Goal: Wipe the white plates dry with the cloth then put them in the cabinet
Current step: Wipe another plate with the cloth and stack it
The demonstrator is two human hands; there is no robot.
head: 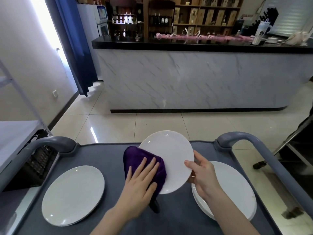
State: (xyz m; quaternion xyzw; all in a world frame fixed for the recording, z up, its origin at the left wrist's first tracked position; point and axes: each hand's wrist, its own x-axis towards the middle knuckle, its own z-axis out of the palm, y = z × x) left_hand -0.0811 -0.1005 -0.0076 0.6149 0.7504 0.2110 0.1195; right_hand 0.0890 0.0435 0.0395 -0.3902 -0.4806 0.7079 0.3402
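A white plate (171, 155) is held tilted above the grey cart top (111, 155). My right hand (202, 177) grips its right rim, thumb on the face and fingers behind. My left hand (141, 180) presses a purple cloth (135, 156) against the plate's left side with straight fingers. A tail of the cloth hangs below the plate. A white plate (72, 195) lies flat on the cart at the left. A stack of white plates (235, 189) lies at the right, partly behind my right hand.
The cart has grey handles at the left (50, 143) and right (245, 138). A marble-fronted counter (194, 78) with a black top stands across the tiled floor. A white metal shelf (15, 133) is at the left. Dark furniture legs (291, 146) are at the right.
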